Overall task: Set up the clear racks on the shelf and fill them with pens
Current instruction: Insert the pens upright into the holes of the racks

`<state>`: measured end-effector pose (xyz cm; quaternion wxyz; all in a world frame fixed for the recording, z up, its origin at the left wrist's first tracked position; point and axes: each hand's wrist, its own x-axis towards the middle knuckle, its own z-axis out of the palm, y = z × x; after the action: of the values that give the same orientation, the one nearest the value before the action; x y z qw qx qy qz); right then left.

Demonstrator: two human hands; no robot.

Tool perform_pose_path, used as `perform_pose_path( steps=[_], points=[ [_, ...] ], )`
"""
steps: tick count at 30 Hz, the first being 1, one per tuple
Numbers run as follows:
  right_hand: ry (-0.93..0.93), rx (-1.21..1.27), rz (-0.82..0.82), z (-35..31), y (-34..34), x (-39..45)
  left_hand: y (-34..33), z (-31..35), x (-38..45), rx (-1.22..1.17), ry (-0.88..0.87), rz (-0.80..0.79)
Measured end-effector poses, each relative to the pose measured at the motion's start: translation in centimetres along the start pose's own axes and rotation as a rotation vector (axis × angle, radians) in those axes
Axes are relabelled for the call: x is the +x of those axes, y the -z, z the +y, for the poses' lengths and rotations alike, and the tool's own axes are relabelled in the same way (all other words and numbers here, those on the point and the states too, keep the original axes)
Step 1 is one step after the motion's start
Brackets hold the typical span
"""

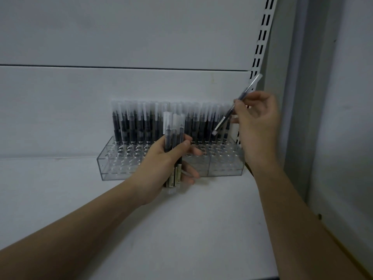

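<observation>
Head view: your left hand point(161, 168) grips a bundle of pens point(174, 142) upright in front of the clear rack point(222, 166) on the white shelf point(60, 188). Your right hand point(256, 122) pinches one pen point(234, 107) in its fingers point(239, 106), tilted, lower end over the rack's right side, by the back row of pens point(137, 122).

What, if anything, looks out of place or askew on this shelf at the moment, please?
Nothing stands out. The clear rack sits square against the back panel, its rear pens upright. The tilted pen is simply held by the right hand.
</observation>
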<state>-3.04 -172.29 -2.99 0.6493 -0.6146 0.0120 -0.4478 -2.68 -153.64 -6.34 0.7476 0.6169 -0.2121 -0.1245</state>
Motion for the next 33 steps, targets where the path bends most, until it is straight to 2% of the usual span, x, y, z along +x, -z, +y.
perform_pose_path(
  steps=[4, 17, 21, 25, 33],
  points=[
    [0.102, -0.172, -0.021, 0.6, -0.1, -0.1, -0.1, -0.2, 0.3, 0.053, -0.007, 0.035],
    [0.104, -0.375, -0.071, 2.1, 0.7, 0.6, -0.1, 0.0, 0.1, 0.098, -0.052, 0.015],
    [0.077, -0.424, -0.122, 2.1, 0.7, 0.4, 0.0, 0.0, 0.1, 0.080, -0.059, 0.021],
    [0.056, -0.609, -0.228, 2.6, 0.9, 0.4, 0.0, -0.1, 0.1, 0.019, -0.040, 0.037],
    [-0.017, -0.691, -0.281, 3.4, 0.9, 0.6, 0.3, 0.1, 0.1, 0.007, -0.045, -0.015]
  ],
)
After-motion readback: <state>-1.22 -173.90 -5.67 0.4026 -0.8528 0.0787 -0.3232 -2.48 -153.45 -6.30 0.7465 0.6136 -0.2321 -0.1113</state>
